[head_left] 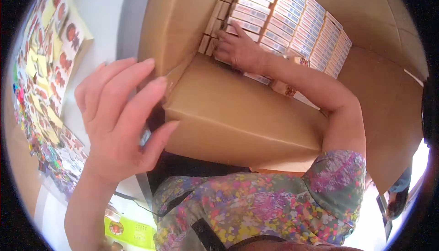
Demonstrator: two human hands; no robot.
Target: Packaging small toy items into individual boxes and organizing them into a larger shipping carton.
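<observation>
A large brown cardboard carton [228, 109] stands open before me, with tight rows of small white printed boxes [292, 18] inside. My right hand [240, 50] reaches over the near wall into the carton. Its fingers are apart and rest on the boxes at the left end of the rows, beside a stack of plain-edged boxes [217, 18]. What lies under the palm is hidden. By the carton's near left corner my left hand [121, 114] is raised, fingers spread, holding nothing. A small box [299, 61] lies at an angle beside my right forearm.
On the pale table at the left lies a spread of printed sheets and yellow slips [50, 63], with colourful small pieces along its outer side. A lime-green package [130, 232] is at lower left. Another person's arm [398, 196] shows at the right edge, beyond the carton flap [379, 114].
</observation>
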